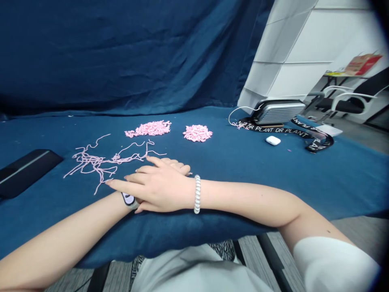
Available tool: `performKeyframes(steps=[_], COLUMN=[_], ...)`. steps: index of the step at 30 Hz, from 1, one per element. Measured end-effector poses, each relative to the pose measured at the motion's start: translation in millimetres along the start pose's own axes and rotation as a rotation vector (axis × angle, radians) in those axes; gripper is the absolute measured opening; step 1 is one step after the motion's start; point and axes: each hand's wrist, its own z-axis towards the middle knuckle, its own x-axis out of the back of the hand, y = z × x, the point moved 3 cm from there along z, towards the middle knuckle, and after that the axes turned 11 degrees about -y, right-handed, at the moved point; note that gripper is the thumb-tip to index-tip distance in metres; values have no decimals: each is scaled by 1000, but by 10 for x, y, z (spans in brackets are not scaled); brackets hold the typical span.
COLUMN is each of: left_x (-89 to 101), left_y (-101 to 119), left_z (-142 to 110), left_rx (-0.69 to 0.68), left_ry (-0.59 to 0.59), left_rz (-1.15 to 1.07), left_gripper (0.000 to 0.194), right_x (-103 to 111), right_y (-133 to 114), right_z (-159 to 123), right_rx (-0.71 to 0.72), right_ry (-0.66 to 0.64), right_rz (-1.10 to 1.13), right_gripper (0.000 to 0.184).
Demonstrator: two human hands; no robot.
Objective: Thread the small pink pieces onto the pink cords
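Note:
My right hand (158, 184) lies flat across my left hand and wrist, its fingers spread and holding nothing. A pale coiled band (197, 194) circles my right wrist. Under it, my left hand (179, 165) rests on the blue cloth; only some bent-looking fingers show, and the rest is covered. The smartwatch (129, 199) on my left wrist is partly hidden by my right fingers. Just beyond and left of my hands is a loose tangle of pink yarn strands (97, 162). Farther back sit two heaps of small pink knotted yarn pieces, a longer one (153, 128) and a rounder one (197, 133).
A black flat-topped object (28, 168) lies at the left. On the right are a white earbud case (272, 140), a black lettered strap (273, 129) and a ribbed silver case (279, 112) with a white cable. Blue cloth hangs behind; a chair (349, 99) stands beyond.

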Motion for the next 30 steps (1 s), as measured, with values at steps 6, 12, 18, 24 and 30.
performKeyframes(steps=[6, 12, 18, 24, 30], left_x=[-34, -91, -154, -171, -176], left_y=[-397, -537, -580, -613, -586], left_z=[236, 225, 2, 29, 8], left_rx=[-171, 120, 274, 287, 272], left_ry=[-785, -1255, -1285, -1241, -1237], left_rz=[-229, -698, -874, -931, -876], left_gripper=[34, 27, 29, 27, 26], right_x=[131, -48, -241, -241, -255], right_y=[167, 531, 699, 678, 644], right_z=[-362, -984, -1023, -984, -983], right_rx=[-62, -411, -492, -512, -591], right_ry=[130, 359, 233, 252, 291], right_rz=[19, 413, 847, 974, 1071], right_gripper=[69, 62, 60, 53, 54])
